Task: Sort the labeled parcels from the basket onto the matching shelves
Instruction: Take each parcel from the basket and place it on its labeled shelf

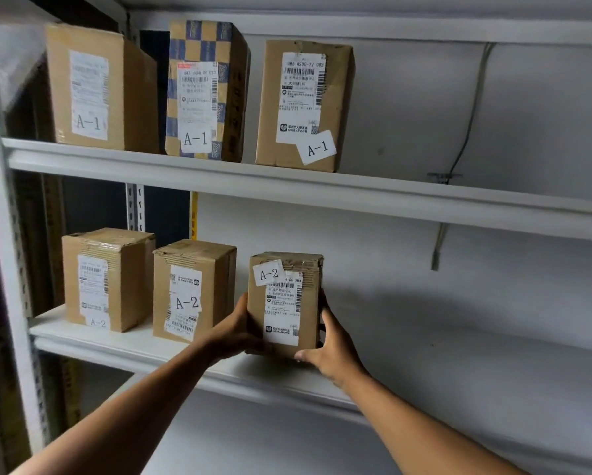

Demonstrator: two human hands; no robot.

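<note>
Brown cardboard parcel labelled A-2 (284, 303) looks stiff, boxy and light. Left hand (238, 332) and right hand (332, 351) clasp its opposite sides, best gripped low, on the white metal lower shelf (123, 347).

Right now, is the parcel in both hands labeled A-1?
No, the held parcel carries an A-2 sticker at its upper left, matching the two A-2 boxes beside it on the lower shelf.
</note>
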